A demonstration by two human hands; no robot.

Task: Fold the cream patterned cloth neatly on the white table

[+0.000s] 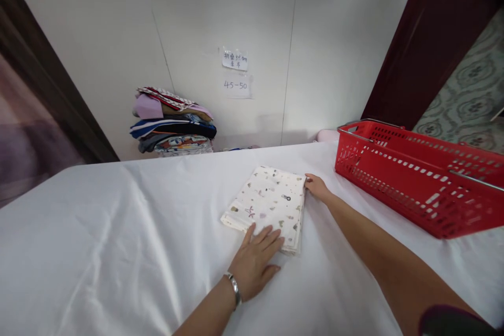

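Note:
A folded cream cloth [271, 197] printed with small hearts and figures lies flat in several layers on the white-covered table. My left hand [258, 260], with a silver bracelet at its wrist, rests palm down by the near edge of the cloth. Its fingers are stretched out, their tips on the fabric. At the far right corner, my right hand [316, 187] has its fingers closed on the cloth's edge; part of that grip is hidden.
To the right stands a red perforated basket [394, 178] with metal handles. Stacked folded fabrics [173, 126] sit behind the table against the white wall, below two paper notes [236, 71]. The white tablecloth [118, 252] has wrinkles at left. A dark curtain [43, 63] hangs at far left.

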